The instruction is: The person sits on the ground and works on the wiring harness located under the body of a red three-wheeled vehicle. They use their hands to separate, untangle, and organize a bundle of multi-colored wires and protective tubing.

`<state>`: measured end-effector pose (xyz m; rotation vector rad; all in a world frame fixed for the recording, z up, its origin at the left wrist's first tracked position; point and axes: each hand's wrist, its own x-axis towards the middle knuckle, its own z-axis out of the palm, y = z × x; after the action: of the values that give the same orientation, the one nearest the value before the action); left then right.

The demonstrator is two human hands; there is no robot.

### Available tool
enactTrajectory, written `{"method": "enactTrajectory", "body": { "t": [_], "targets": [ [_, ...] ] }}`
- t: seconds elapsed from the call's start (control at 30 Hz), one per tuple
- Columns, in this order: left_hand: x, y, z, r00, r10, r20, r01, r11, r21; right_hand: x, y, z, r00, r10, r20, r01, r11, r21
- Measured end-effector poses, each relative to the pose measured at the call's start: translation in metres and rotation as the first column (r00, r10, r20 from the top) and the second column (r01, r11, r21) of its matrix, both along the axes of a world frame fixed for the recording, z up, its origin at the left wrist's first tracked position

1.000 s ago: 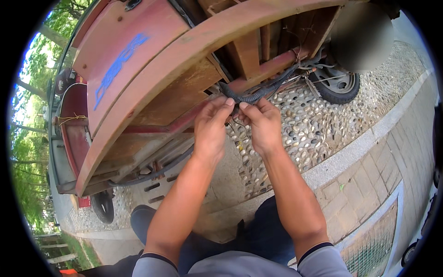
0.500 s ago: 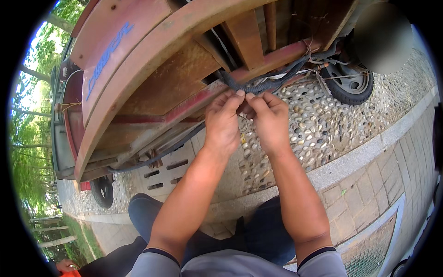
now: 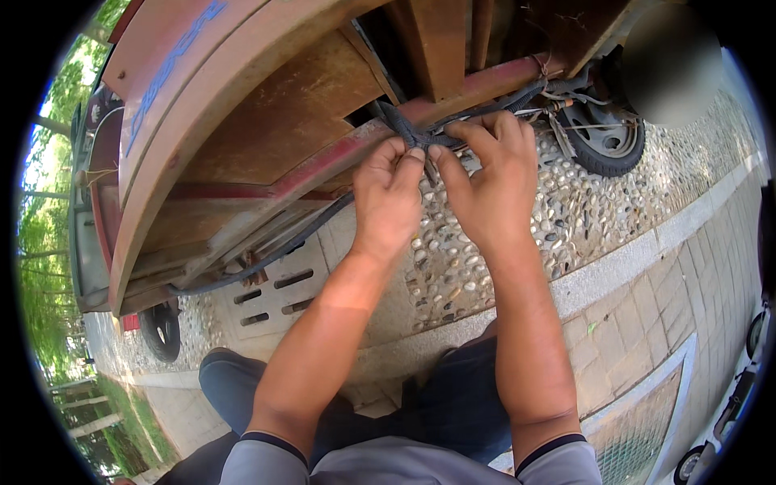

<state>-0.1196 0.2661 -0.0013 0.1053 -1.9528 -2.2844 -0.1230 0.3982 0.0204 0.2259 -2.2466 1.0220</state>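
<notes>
A dark corrugated cable conduit (image 3: pixel 398 123) runs beneath the rusty underside of a tipped-up red vehicle body (image 3: pixel 279 101). My left hand (image 3: pixel 388 198) pinches it between thumb and curled fingers. Just to the right, my right hand (image 3: pixel 499 182) has its thumb beneath the conduit and its index finger over it, the other fingers bent. Both thumb tips nearly meet. Something thin hangs down between the hands, too small to make out.
Beyond my right hand stands a black-tyred wheel (image 3: pixel 605 141) with cables around it. Another wheel (image 3: pixel 160 331) shows at the far left. Below lie a pebbled strip (image 3: pixel 461 267), a slotted drain cover (image 3: pixel 271 295) and a kerb (image 3: pixel 614 263). A metal-framed grate (image 3: pixel 647 412) is at the lower right.
My right hand has shifted right and opened somewhat, its index finger now over the conduit. My left hand stays at nearly the same spot. The whole view has shifted slightly.
</notes>
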Motion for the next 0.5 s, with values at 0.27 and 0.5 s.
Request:
{"method": "enactTrajectory", "body": {
  "t": [0.27, 0.5],
  "targets": [
    [-0.007, -0.002, -0.007, 0.996, -0.065, -0.067, 0.061, 0.996, -0.063, -0.018, 0.005, -0.017, 0.957, 0.155, 0.245, -0.050, 0.921, -0.387],
    [-0.006, 0.000, -0.007, 0.997, -0.067, 0.031, 0.065, 0.996, 0.067, -0.019, 0.009, -0.011, 0.905, 0.313, 0.287, -0.103, 0.818, -0.566]
  ]
}}
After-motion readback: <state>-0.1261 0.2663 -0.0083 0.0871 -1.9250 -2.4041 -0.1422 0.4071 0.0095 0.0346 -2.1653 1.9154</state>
